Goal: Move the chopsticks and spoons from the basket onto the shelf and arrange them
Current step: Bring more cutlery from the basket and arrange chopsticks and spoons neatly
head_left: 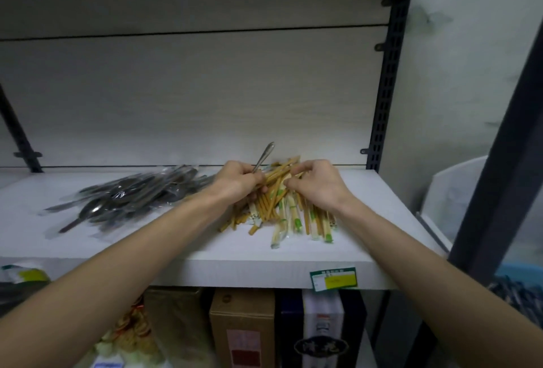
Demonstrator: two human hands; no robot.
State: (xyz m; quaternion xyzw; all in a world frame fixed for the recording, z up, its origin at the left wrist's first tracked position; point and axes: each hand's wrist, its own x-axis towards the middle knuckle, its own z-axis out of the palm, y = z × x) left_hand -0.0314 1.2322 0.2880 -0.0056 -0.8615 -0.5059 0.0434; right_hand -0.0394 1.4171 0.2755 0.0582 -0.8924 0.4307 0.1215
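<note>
A heap of wrapped wooden chopsticks (282, 217) lies on the white shelf (182, 253), right of the middle. Both hands rest on top of that heap. My left hand (238, 182) is closed around a metal spoon (264, 156), whose handle sticks up and back above the fingers. My right hand (320, 184) pinches a few chopsticks at the top of the pile. A pile of wrapped metal spoons (126, 197) lies on the shelf to the left, apart from the chopsticks. The basket is not in view.
A dark slotted upright (385, 88) bounds the shelf on the right, with a pale back panel behind. A green price tag (333, 279) hangs on the shelf's front edge. Boxes (244, 329) and packaged goods stand on the shelf below. A blue container (517, 276) sits far right.
</note>
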